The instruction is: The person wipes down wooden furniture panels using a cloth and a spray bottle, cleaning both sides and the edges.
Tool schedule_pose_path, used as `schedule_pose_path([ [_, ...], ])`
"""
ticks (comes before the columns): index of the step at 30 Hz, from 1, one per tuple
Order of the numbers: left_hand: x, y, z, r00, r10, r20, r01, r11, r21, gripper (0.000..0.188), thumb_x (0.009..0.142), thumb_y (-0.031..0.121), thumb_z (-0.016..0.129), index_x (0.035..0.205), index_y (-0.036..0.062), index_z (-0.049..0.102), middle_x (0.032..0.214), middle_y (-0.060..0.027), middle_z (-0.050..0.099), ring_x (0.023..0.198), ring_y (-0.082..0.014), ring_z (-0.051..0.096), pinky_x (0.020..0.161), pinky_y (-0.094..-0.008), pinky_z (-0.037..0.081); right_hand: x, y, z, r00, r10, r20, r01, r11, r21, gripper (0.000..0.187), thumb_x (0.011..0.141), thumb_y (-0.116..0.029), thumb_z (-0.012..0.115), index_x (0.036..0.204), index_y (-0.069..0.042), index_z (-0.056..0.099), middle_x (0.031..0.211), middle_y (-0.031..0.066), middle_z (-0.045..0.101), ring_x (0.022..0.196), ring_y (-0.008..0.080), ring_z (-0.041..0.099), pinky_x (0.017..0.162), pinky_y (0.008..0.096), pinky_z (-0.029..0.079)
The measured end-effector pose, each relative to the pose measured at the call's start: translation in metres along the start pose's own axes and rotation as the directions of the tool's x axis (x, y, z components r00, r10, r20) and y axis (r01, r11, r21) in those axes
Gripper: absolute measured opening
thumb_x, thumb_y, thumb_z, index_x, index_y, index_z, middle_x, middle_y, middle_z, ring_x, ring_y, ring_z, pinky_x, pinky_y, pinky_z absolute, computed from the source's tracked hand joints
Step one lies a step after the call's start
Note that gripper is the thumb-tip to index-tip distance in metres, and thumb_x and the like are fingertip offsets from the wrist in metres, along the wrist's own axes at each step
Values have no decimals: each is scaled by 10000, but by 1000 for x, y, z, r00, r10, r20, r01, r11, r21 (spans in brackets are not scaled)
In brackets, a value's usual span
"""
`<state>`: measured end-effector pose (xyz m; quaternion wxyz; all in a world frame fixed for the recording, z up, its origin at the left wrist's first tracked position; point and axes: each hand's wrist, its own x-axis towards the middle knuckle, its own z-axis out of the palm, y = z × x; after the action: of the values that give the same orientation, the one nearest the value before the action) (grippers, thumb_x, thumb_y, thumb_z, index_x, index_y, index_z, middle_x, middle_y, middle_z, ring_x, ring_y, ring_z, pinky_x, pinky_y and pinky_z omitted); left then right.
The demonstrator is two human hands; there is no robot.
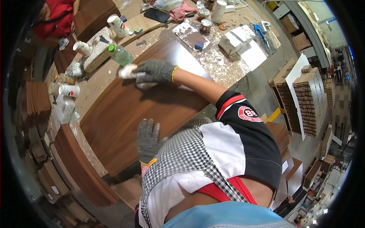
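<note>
A brown wood-grain panel (125,102) lies across the worktable before me. My right hand (156,73), in a grey knit glove with a yellow cuff, is closed around a white wad of cloth (127,71) near the panel's far edge. Its fingertips partly cover the wad. My left hand (149,137), gloved the same way, rests on the panel's near edge with its fingers stretched out and holds nothing. Just beyond the wad lies a clear bottle with a green cap (121,55).
Paint-spattered tabletop (224,72) surrounds the panel. Paper cups (118,26), a phone (156,15), small cans (205,26) and a white-wrapped block (236,39) stand farther off. Curved brown panels (81,163) are stacked at left. Another person in red (55,22) is at far left.
</note>
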<state>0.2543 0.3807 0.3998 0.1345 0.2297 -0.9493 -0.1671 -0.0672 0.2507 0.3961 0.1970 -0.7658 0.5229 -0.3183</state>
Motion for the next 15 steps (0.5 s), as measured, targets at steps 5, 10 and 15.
schedule_pose_path([
  [5,7,-5,16,992,-19,122,17,1000,15,779,795,275,814,1476,106,476,1575,-195,403,1466,-432,351,1193,-603,294,-36,71,-46,965,211,-158,-220,975,-44,434,959,-478,620,1133,-103,755,1149,143,732,1054,337,689,939,410,528],
  [10,8,-5,17,992,15,128,-18,1000,17,759,804,276,813,1467,105,488,1561,-187,421,1455,-423,372,1189,-605,299,-113,181,-88,717,681,-146,-665,606,-436,369,941,-362,609,1211,-133,713,1232,131,692,1155,335,650,959,462,525],
  [15,8,-2,15,999,21,41,-21,1000,10,693,830,298,800,1441,111,530,1520,-179,476,1413,-414,438,1171,-602,333,-151,214,-62,698,640,-323,-712,568,-412,328,919,-313,608,1197,-188,730,1207,144,698,1118,347,659,953,473,525],
])
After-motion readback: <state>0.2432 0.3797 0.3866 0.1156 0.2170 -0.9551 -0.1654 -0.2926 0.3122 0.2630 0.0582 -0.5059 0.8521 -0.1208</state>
